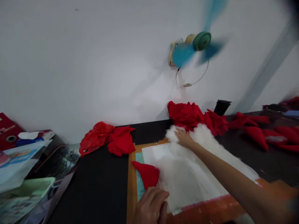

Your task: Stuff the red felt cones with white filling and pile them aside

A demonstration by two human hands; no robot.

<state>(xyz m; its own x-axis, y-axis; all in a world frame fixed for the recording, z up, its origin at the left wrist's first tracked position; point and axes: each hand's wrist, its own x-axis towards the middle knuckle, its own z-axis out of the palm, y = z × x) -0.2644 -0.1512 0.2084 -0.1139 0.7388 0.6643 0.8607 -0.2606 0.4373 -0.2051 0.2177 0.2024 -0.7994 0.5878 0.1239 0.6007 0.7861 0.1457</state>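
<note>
Grip closure cannot be told for either: the left hand (pixel 151 205) curls at the near end of the red pointed fabric piece (pixel 149 175), the right hand (pixel 184 137) in far white fibre stuffing (pixel 205 134), likely featherlight, best pinched in tufts.

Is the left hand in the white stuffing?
No, the left hand is at the pointed red piece; the right hand is in the white stuffing.
</note>
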